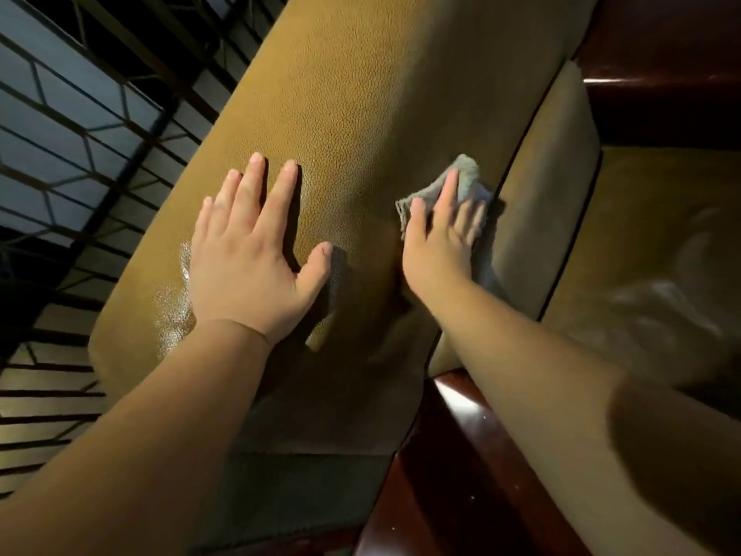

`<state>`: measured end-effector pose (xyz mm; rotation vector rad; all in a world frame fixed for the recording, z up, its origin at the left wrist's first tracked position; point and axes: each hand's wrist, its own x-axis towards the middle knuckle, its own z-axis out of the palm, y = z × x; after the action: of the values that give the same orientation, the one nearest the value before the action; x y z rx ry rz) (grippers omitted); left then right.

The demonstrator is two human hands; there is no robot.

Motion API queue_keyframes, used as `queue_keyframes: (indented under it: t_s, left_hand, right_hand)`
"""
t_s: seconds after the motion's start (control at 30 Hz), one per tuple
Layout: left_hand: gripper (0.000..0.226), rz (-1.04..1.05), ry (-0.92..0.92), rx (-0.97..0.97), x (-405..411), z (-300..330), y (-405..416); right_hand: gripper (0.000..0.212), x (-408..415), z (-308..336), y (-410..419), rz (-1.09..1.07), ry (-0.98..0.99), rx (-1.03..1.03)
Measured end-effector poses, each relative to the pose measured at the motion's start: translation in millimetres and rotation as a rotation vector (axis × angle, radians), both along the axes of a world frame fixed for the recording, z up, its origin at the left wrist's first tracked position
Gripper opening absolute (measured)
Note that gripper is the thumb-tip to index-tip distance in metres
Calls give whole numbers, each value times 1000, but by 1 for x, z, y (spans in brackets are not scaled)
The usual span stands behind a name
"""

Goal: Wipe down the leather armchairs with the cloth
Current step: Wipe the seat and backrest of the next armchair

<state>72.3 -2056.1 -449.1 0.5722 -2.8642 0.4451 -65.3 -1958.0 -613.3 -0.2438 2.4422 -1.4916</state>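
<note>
A tan leather armchair (353,86) fills the middle of the view; I look down on the broad top of its backrest. My left hand (256,250) lies flat on the leather with fingers spread and straight. My right hand (441,238) presses a small grey cloth (465,176) against the right side of the backrest, near the gap to the back cushion (549,186). The fingers on the cloth look straight and slightly blurred. Most of the cloth is hidden under the hand.
The seat cushion (649,250) lies at the right, partly shiny. Dark polished wooden armrests show at the lower middle (453,475) and the upper right (661,66). A window with a dark metal grille (80,126) stands close on the left.
</note>
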Motion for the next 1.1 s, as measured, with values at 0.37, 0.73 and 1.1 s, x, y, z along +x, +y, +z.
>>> queue_keyframes:
  t_s: [0.37, 0.73, 1.1]
  left_hand:
    - [86, 13, 17, -14, 2, -1, 1]
    - [85, 20, 62, -35, 5, -4, 2]
    - [85, 40, 32, 11, 4, -2, 6]
  right_hand:
    - [82, 58, -44, 21, 45, 127, 86]
    - [85, 87, -47, 53, 224, 49, -28]
    - [94, 218, -24, 45, 285, -23, 2]
